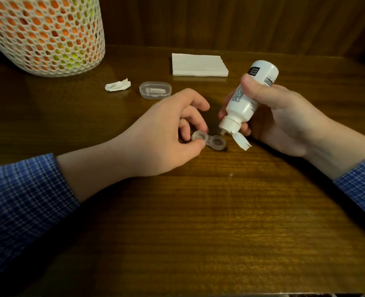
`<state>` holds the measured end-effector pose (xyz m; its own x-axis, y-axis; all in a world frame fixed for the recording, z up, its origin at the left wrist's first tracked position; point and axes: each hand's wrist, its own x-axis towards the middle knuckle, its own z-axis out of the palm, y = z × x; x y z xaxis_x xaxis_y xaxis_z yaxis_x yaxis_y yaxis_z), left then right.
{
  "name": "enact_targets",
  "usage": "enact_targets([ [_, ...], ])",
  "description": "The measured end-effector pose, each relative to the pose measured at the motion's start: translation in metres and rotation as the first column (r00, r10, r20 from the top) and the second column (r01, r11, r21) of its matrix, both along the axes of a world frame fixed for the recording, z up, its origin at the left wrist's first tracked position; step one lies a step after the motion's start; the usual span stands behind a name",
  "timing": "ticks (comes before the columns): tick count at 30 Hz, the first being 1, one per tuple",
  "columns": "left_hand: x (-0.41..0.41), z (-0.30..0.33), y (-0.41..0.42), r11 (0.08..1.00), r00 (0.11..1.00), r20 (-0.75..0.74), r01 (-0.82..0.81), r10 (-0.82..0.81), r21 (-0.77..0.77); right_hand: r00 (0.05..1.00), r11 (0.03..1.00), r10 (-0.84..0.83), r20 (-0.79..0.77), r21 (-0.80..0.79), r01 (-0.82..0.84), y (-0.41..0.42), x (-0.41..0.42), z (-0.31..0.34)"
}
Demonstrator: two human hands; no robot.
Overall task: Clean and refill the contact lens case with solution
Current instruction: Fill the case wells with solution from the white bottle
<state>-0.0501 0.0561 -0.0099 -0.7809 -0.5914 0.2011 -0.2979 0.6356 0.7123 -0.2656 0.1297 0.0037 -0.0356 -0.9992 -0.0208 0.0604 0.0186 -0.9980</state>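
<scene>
Case: the little clear case (208, 142) sat on the table (198, 211), between my two hands. Both of its cups looked open, with no caps on them.
Left hand: my left hand (166, 136) pinched the left cup with thumb and fingers to keep it from sliding.
Right hand: my right hand (284, 121) was wrapped round the bottle (249, 97), thumb pressed on its side.
Bottle: it was tipped down, tip just above the right cup. Its flip cap (241, 142) hung open beside the case.
Drops: I could not tell if any were coming out, or if the cups had water in them.
How the case felt, I think: very light, hard and thin, and smooth, so a small bump could push it away or tip it. Holding it low by one cup's edge looked best, with fingers kept out of the cups.
How the bottle felt, I think: light and a bit soft, so a gentle squeeze in the middle should do. A hard squeeze could spill.
Other things: a clear box (155, 90), a crumpled tissue (117, 85), a folded napkin (198, 64) and a mesh basket (44, 35) sat farther back.
</scene>
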Motion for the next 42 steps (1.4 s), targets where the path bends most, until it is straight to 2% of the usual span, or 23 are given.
enact_targets([
  [13, -0.0003, 0.001, -0.0007, 1.0, 1.0, -0.007, -0.012, 0.012, 0.027, 0.999, 0.999, -0.006, 0.046, 0.044, 0.004, -0.0024, -0.0027, 0.0002],
  [26, 0.0006, 0.0016, 0.0002, 1.0, 1.0, -0.011, 0.004, -0.004, 0.008, 0.999, 1.0, 0.006, -0.036, -0.008, -0.007, -0.0003, -0.0009, -0.0014],
  [42, 0.0004, 0.0022, -0.0007, 0.999, 1.0, -0.027, 0.0, 0.001, 0.044, 0.998, 1.0, -0.025, -0.056, -0.003, 0.025, -0.0006, 0.0001, -0.0006],
])
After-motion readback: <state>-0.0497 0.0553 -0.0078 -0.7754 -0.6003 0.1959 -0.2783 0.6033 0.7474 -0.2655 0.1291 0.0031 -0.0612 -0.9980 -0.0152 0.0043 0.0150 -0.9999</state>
